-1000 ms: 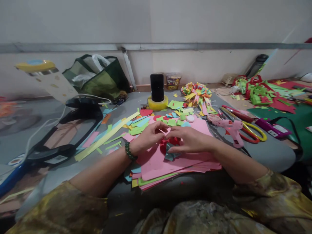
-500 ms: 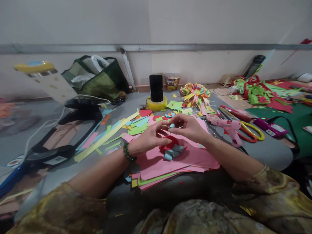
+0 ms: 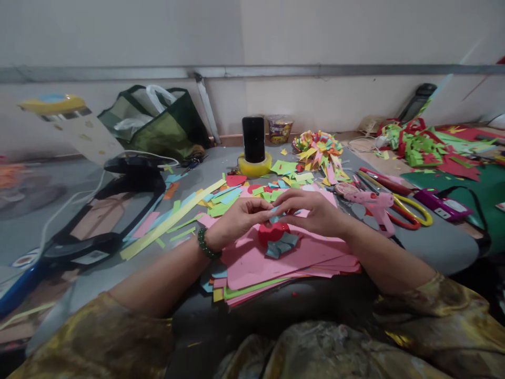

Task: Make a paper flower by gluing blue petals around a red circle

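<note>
Between the fingertips of both hands is a small light-blue piece of paper (image 3: 275, 215), partly hidden by the fingers. My left hand (image 3: 245, 218), with a dark green bead bracelet at the wrist, pinches it from the left. From the right, my right hand (image 3: 305, 212) closes its thumb and fingers on the same piece. Just below the hands lies a red paper circle (image 3: 272, 235) with folded blue paper strips (image 3: 282, 245) on its lower right. Both rest on a stack of pink paper sheets (image 3: 260, 268).
Paper scraps (image 3: 221, 197) spread behind the hands. A phone (image 3: 253, 139) stands in a yellow tape roll (image 3: 254, 166). To the right are a pink glue gun (image 3: 374, 205), scissors (image 3: 418, 210) and a purple device (image 3: 444, 204). A lamp (image 3: 74, 126) stands left, a green bag (image 3: 158, 126) behind.
My hands have come together; the left fingers, spread over the red circle before, now pinch the blue paper piece with the right. More of the circle shows.
</note>
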`<state>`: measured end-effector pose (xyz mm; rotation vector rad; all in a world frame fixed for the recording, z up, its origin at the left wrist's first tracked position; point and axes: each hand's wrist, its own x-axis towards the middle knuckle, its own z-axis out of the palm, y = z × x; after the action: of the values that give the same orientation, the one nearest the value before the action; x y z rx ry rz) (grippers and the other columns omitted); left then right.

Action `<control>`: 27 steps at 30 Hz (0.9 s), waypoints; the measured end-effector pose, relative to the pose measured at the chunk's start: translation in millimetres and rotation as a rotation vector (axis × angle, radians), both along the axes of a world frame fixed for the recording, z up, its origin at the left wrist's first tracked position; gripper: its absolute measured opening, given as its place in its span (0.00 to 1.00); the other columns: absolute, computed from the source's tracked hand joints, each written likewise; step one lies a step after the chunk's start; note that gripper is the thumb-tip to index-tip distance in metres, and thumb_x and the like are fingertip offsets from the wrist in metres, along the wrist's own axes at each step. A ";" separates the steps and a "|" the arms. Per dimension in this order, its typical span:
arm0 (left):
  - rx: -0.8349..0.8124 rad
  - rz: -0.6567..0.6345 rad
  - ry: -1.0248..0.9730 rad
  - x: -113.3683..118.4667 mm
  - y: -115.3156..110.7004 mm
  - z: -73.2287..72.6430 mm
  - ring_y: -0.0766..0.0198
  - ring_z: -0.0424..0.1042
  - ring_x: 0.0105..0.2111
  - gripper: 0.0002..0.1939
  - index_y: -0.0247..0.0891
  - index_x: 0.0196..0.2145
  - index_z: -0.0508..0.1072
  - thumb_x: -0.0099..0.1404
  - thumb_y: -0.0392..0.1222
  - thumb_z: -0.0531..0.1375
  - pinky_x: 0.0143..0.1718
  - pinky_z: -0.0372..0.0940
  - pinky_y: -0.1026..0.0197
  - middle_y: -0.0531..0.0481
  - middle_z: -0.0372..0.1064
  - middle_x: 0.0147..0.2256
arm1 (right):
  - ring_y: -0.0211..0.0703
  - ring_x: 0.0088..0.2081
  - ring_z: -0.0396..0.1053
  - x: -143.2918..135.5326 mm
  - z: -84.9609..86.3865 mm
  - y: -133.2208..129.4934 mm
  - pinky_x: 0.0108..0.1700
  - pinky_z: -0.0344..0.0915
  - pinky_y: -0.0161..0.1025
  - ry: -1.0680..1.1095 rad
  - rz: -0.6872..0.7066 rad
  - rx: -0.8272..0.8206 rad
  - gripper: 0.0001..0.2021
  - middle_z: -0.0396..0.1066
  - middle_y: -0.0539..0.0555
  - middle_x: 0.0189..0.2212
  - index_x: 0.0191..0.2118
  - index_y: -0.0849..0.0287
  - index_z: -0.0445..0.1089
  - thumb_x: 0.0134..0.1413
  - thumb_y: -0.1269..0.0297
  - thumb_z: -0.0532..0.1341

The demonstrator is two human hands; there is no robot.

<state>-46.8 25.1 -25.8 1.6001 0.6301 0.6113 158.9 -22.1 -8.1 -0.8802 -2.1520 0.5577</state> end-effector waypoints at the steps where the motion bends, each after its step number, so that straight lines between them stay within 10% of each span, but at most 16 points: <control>1: 0.022 0.010 0.006 0.6 -0.6 -0.6 0.66 0.70 0.27 0.16 0.35 0.31 0.74 0.55 0.52 0.65 0.33 0.66 0.62 0.51 0.71 0.26 | 0.42 0.39 0.72 1.8 0.1 0.7 0.41 0.71 0.41 -0.001 0.006 -0.013 0.07 0.75 0.55 0.36 0.35 0.55 0.76 0.58 0.61 0.62; 8: 0.518 -0.049 0.379 0.7 -9.0 -1.5 0.62 0.70 0.34 0.04 0.38 0.33 0.73 0.58 0.38 0.60 0.38 0.66 0.60 0.49 0.73 0.34 | 0.37 0.28 0.69 13.8 -3.2 3.3 0.30 0.66 0.34 -0.066 -0.071 -0.338 0.06 0.74 0.51 0.26 0.30 0.59 0.76 0.48 0.62 0.68; 27: 0.785 -0.227 0.545 -1.7 -11.2 0.1 0.58 0.71 0.39 0.14 0.40 0.47 0.76 0.67 0.36 0.54 0.42 0.63 0.59 0.44 0.74 0.41 | 0.35 0.26 0.67 6.7 -2.4 -0.5 0.28 0.61 0.32 -0.340 -0.136 -0.423 0.05 0.73 0.49 0.25 0.31 0.59 0.78 0.45 0.68 0.70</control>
<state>-48.5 14.0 -25.7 2.5821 0.6187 0.2419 165.6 -22.6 -10.5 -1.4281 -2.2870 0.8636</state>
